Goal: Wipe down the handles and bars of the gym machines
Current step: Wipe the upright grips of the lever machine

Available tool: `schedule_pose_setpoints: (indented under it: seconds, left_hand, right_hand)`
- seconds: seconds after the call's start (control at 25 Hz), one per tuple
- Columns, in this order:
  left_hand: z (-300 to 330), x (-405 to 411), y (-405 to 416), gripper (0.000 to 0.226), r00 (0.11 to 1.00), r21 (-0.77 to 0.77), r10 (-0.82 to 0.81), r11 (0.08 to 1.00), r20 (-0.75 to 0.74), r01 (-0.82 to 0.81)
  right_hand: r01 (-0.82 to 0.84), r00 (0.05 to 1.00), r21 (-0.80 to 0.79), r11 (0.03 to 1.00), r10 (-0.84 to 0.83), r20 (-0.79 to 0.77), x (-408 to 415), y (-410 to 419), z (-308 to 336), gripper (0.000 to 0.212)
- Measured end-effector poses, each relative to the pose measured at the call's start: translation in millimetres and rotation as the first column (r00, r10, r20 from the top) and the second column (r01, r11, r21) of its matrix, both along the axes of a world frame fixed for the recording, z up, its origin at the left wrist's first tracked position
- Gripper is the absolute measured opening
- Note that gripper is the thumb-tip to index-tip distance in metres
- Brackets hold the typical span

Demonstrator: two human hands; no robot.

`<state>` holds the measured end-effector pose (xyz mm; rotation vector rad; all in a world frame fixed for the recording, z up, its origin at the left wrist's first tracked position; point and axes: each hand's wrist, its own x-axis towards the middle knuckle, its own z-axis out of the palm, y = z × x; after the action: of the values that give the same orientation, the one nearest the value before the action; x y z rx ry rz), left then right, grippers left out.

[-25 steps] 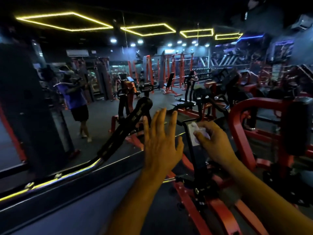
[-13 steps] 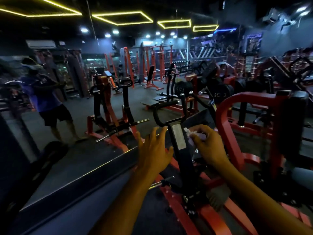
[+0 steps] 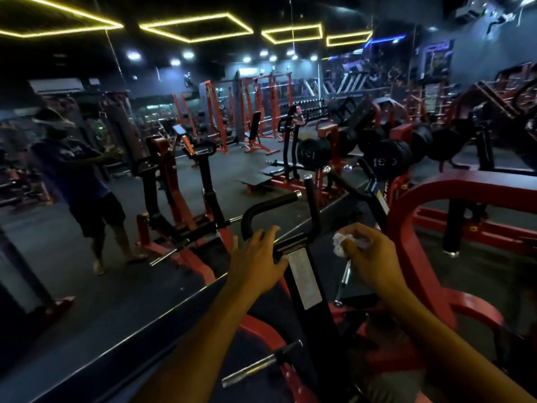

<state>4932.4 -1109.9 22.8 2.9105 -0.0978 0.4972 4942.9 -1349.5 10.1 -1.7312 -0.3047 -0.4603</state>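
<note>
While the left hand [image 3: 257, 257] rests open on the black post [image 3: 305, 283], the right hand [image 3: 367, 254] pinches a white cloth [image 3: 340, 242] just right of it; the curved handle [image 3: 261, 207] runs up-left, nearer the left hand.

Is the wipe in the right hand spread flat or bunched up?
Bunched up. The white wipe shows as a crumpled wad pinched in the right hand's curled fingers, beside the black upright bar.

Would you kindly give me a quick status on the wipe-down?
Left hand resting open on black upright bar. Right hand pinching white cloth beside it. Curved handle untouched; nothing blocking.
</note>
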Motion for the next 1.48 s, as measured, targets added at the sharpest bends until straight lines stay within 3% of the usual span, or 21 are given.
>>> schedule_pose_setpoints:
  seconds: [0.12,0.24,0.48,0.64,0.76,0.96,1.12,1.2,1.36,1.48]
  left_hand:
    - [-9,48,11,0.065,1.000,0.002,0.011,1.000,-0.025,-0.011]
    - [-13,94,23,0.065,0.999,0.001,-0.006,1.000,-0.044,0.007]
    - [-8,204,52,0.072,0.994,0.063,-0.109,0.992,0.026,0.108]
    - [-9,277,76,0.076,0.972,0.062,-0.134,0.987,-0.193,0.148]
    - [-13,310,78,0.060,0.953,0.182,-0.105,0.970,-0.283,0.161]
    - [-12,338,78,0.046,0.920,0.080,-0.166,0.975,-0.356,0.207]
    - [-17,340,81,0.057,0.878,-0.011,-0.312,0.944,-0.362,0.330]
    - [-13,341,82,0.059,0.874,0.047,-0.299,0.939,-0.383,0.342]
    - [2,342,70,0.038,0.895,0.246,-0.185,0.921,-0.406,0.302]
    - [-1,348,64,0.036,0.898,0.190,-0.174,0.944,-0.405,0.268]
  right_hand:
    - [0.025,0.999,-0.015,1.000,-0.026,-0.036,44,-3,-16,0.024]
    - [0.097,0.995,-0.100,0.990,-0.096,0.014,79,2,-26,0.010]
    - [0.188,0.982,-0.151,0.971,-0.186,0.028,147,33,-22,0.009]
    - [0.263,0.965,-0.187,0.946,-0.257,0.054,194,63,-18,0.007]
    - [0.317,0.948,-0.159,0.935,-0.316,0.036,220,80,-24,0.011]
    - [0.395,0.911,-0.195,0.898,-0.410,-0.043,254,96,-39,0.015]
    - [0.438,0.894,-0.262,0.860,-0.447,0.027,291,91,-35,0.013]
    - [0.443,0.891,-0.304,0.844,-0.452,0.044,317,86,-30,0.011]
    - [0.414,0.908,-0.347,0.841,-0.408,0.095,372,93,-15,0.013]
    - [0.397,0.917,-0.436,0.808,-0.369,0.152,397,105,-23,0.010]
